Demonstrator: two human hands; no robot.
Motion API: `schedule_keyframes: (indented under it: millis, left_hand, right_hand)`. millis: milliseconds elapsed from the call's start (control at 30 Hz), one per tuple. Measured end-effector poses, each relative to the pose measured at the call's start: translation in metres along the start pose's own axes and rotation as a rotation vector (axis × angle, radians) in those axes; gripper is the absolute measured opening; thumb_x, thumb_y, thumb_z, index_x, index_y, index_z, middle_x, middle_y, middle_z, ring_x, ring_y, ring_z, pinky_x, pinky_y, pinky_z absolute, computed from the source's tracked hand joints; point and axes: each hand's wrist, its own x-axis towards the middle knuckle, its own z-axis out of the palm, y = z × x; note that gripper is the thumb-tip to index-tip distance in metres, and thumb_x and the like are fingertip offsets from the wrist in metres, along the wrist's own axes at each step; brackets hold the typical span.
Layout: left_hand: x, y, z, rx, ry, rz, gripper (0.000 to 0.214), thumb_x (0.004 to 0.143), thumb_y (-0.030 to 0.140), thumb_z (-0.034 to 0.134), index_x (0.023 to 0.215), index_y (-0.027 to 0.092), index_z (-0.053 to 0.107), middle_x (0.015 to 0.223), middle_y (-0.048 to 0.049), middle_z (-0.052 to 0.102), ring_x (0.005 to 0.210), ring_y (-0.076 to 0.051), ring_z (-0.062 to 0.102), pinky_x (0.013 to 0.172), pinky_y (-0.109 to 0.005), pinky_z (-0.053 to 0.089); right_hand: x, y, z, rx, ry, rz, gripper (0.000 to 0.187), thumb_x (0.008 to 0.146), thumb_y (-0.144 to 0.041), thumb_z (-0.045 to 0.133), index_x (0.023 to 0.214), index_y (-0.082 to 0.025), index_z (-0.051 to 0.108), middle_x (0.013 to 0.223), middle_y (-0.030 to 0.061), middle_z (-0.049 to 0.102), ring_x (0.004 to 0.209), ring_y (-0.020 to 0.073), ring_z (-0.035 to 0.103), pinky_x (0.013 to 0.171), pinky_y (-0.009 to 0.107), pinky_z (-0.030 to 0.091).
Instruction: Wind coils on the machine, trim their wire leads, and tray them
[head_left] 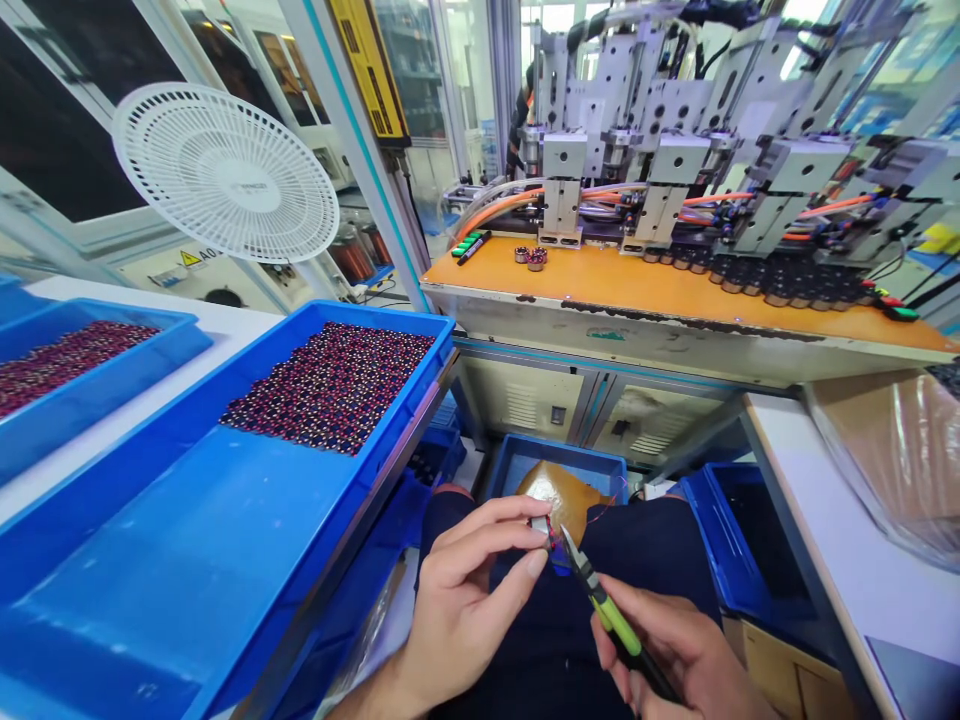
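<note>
While the left hand [472, 590] holds a small wound stator [541, 530] up over the lap, the right hand [667, 650] brings a pair of green-and-black side cutters [616, 618] against its near side. The left grip is a pinch, thumb and fingertips closed down on the stator's rim; the right grip is wrapped around the cutter handles, and whether the blades are parted is too small to tell. The stator rests on nothing, held in the air in front of a blue bin [508, 462] lined with brown film [551, 488], where a thin pink wire [616, 492] trails by the right edge.

The step in hand looks like trimming wire ends at the coil. The next move seems to call for a steady pinch and blade tips set on the loose end alone, clear of the windings.

To the left, packed stators [345, 385] fill the far end of a large blue tray [172, 570]; three loose stators [532, 258] sit near the left end of the orange desk [637, 285].
</note>
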Motion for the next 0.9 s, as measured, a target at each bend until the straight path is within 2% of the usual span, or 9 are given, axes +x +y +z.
schedule_keyframes:
  millis: [100,200,333,467,633,767,900]
  left_hand:
    - [0.0,-0.001,-0.001,0.012,0.0,0.008,0.028,0.082,0.002,0.066,0.098,0.023,0.074,0.109,-0.0064,0.074,0.097,-0.017,0.072,0.083,-0.024,0.06]
    - [0.0,-0.005,-0.004,0.012,-0.034,0.041,0.025,0.083,0.002,0.066,0.096,0.022,0.073,0.11,-0.0082,0.071,0.093,-0.017,0.072,0.082,-0.027,0.061]
    - [-0.003,-0.012,-0.006,-0.061,-0.04,0.103,0.032,0.079,-0.001,0.069,0.1,0.023,0.063,0.104,-0.0074,0.068,0.104,-0.023,0.068,0.086,-0.036,0.06]
    - [-0.005,-0.017,-0.002,-0.181,0.003,0.08,0.043,0.079,-0.003,0.068,0.106,0.025,0.051,0.109,-0.0066,0.065,0.1,-0.022,0.07,0.083,-0.037,0.062]
    - [-0.008,-0.018,0.001,-0.15,0.015,0.119,0.045,0.079,-0.004,0.067,0.11,0.024,0.051,0.105,-0.0062,0.069,0.102,-0.022,0.07,0.09,-0.039,0.061]
    - [-0.009,-0.018,0.001,-0.146,0.008,0.137,0.048,0.077,-0.008,0.066,0.11,0.024,0.052,0.106,-0.0045,0.071,0.102,-0.02,0.071,0.095,-0.038,0.059]
    - [-0.01,-0.016,-0.001,-0.14,-0.01,0.129,0.047,0.078,-0.009,0.064,0.109,0.025,0.053,0.107,-0.0048,0.072,0.103,-0.021,0.071,0.095,-0.04,0.059]
  right_hand:
    - [0.003,-0.002,0.0,-0.037,0.081,0.112,0.057,0.08,-0.018,0.063,0.136,-0.025,0.057,0.081,0.0025,0.058,0.063,0.0093,0.051,0.056,0.02,0.044]
    - [0.0,-0.003,-0.004,0.04,0.101,0.176,0.058,0.08,-0.02,0.065,0.137,-0.025,0.056,0.085,0.0032,0.059,0.065,0.0097,0.054,0.059,0.02,0.047]
    - [-0.01,-0.003,-0.013,0.029,0.061,0.13,0.06,0.083,-0.023,0.065,0.141,-0.03,0.051,0.095,0.0057,0.062,0.072,0.0122,0.06,0.066,0.025,0.053]
    - [-0.016,-0.009,-0.021,0.014,0.032,0.089,0.056,0.09,-0.032,0.063,0.143,-0.031,0.049,0.102,0.0091,0.064,0.078,0.0151,0.063,0.073,0.03,0.055]
    - [-0.017,-0.02,-0.019,0.055,0.033,0.244,0.042,0.096,-0.038,0.055,0.137,-0.031,0.057,0.102,0.0103,0.066,0.084,0.0189,0.066,0.082,0.036,0.056]
    - [-0.014,-0.022,-0.015,0.086,-0.038,0.14,0.054,0.089,-0.038,0.066,0.141,-0.033,0.051,0.11,0.011,0.065,0.094,0.0216,0.066,0.089,0.038,0.054]
    - [-0.011,-0.021,-0.013,0.093,-0.08,0.159,0.054,0.089,-0.044,0.066,0.139,-0.029,0.055,0.109,0.0119,0.065,0.093,0.0229,0.065,0.091,0.041,0.052]
